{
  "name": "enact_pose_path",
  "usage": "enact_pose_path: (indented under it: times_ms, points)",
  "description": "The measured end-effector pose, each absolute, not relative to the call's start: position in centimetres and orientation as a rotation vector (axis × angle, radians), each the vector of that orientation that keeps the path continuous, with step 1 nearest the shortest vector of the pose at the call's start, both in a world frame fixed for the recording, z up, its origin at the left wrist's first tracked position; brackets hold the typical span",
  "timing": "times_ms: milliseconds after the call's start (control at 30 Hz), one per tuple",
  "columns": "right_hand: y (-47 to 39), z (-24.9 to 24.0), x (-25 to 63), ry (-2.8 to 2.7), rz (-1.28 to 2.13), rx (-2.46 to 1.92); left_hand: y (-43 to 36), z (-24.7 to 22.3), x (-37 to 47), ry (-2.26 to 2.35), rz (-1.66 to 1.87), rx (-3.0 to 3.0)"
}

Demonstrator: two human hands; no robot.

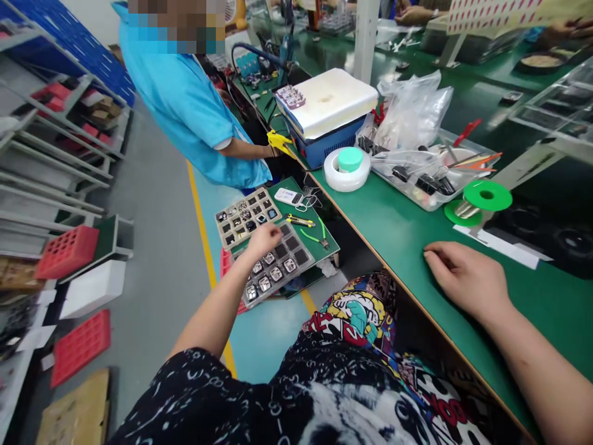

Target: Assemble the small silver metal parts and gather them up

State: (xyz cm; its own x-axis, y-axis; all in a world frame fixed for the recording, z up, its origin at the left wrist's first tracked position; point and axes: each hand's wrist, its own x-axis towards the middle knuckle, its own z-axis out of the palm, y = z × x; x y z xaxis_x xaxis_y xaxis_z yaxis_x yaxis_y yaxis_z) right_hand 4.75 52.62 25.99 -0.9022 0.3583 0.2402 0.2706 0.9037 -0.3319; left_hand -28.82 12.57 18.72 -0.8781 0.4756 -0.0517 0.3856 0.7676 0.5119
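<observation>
My left hand (265,240) is over a grey compartment tray (303,230), its fingers curled together. Whatever those fingers may hold is hidden. Square metallic watch-like parts (277,274) fill several of that tray's pockets, while other pockets show only dark bottoms. Just beyond it lies a beige compartment tray (222,227) with small dark and shiny parts. On the green bench (398,247) rests my right hand (467,275), fingers curled in and nothing visible in them.
Beside the trays lie a yellow utility knife (300,220), green-handled cutters (319,238) and a white device (289,197). On the bench stand a tape roll (345,179), a clear bin (417,191) and a green solder spool (486,194). A co-worker in blue (185,105) stands ahead.
</observation>
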Motion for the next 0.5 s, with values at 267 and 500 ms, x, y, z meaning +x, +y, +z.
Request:
enact_pose_path:
  times_ms: [267, 500]
  points:
    - [52.9, 25.7, 5.0, -2.780, 0.412, -0.403, 9.9, 13.0, -21.4, 2.617, 0.236, 0.750]
    - [53.0, 25.7, 5.2, -2.778, 0.390, -0.407, 10.2, 11.3, -23.1, 2.591, 0.203, 0.699]
